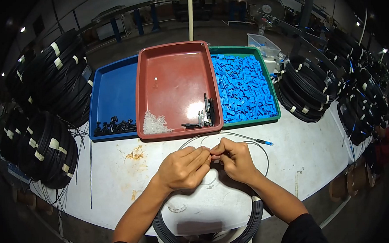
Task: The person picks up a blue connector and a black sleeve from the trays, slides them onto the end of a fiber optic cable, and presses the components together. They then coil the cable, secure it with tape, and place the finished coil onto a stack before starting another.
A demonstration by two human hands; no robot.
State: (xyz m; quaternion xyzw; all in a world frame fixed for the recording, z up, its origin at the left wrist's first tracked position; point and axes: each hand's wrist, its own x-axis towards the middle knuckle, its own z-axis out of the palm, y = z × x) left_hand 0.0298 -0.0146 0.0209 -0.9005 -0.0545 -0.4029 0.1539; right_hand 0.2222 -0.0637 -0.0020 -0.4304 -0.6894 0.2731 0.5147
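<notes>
Over the white tabletop, my left hand [184,168] and my right hand [237,159] meet fingertip to fingertip, both closed in a pinch. Whatever lies between the fingers is hidden or too small to name. A coil of black cable [252,224] rests at the table's near edge, below my hands and between my forearms. Thin cable loops around behind my hands, and a dark connector with a blue tip [265,142] lies on the table to the right of my right hand.
Beyond my hands stand a blue tray [113,88] with black parts, a red tray [175,87] with clear and black pieces, and a green tray [269,82] full of blue connectors. Cable coils [50,146] crowd the left; more coils [307,89] sit at right.
</notes>
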